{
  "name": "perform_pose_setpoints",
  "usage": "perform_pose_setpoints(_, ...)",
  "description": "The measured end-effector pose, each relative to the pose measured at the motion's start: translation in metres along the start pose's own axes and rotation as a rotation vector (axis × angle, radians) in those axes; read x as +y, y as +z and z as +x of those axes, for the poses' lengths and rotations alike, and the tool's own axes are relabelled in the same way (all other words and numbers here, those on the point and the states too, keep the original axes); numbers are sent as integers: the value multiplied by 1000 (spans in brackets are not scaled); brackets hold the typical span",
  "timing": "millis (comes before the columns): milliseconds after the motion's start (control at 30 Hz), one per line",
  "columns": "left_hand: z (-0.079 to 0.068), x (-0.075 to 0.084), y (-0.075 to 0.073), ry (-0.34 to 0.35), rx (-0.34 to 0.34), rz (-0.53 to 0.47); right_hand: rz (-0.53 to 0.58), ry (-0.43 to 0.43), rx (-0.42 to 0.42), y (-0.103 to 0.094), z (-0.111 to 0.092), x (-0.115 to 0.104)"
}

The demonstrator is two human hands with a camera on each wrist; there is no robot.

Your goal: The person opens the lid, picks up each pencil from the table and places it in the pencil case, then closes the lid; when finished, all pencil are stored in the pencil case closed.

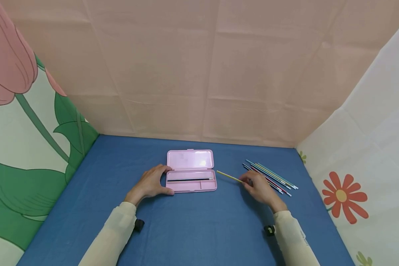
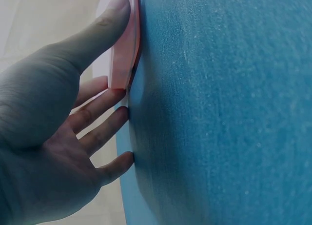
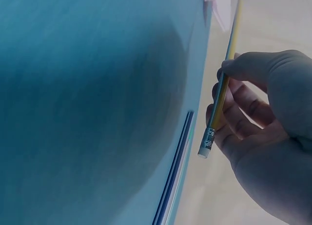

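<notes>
A pink pencil case lies with its lid folded back, and a dark pencil rests inside it. My left hand holds the case's left end, thumb along the front edge and index finger near the hinge; its other fingers are spread in the left wrist view. A yellow pencil is pinched between the thumb and fingers of my right hand. Its eraser end points back toward the wrist, and its far tip is just right of the case, above the cloth.
Several pencils in different colours lie in a loose bundle beyond and right of my right hand. Blue cloth covers the table. A beige sheet hangs behind, with flower-printed sheets at the sides.
</notes>
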State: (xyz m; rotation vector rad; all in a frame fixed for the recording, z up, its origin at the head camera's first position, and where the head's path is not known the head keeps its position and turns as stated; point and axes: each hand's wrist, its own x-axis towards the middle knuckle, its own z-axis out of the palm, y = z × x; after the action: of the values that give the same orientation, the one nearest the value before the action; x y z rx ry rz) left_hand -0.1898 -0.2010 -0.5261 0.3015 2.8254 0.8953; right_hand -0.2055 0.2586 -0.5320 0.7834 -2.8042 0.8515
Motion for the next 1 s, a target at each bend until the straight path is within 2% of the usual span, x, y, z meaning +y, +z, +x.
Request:
perform_pose_setpoints(233,1,0,-1,5,-1,-13,21,0,-52,7,20,-20)
perform_pose_setpoints(300,2,-4,2,32,11,-15,26,5,-67,9,24,-25)
perform_pose_setpoints(400,2,-4,2,36,7,-17,33,4,-90,13,32,-33)
perform_pose_setpoints(500,3,-4,3,21,1,-19,48,-9,-107,17,39,-38)
perform_pose_setpoints(567,2,2,-1,-7,-16,-19,53,-26,-114,20,44,-42)
perform_pose_setpoints(1000,0,3,-1,-20,-13,-9,65,-107,-124,39,71,-63)
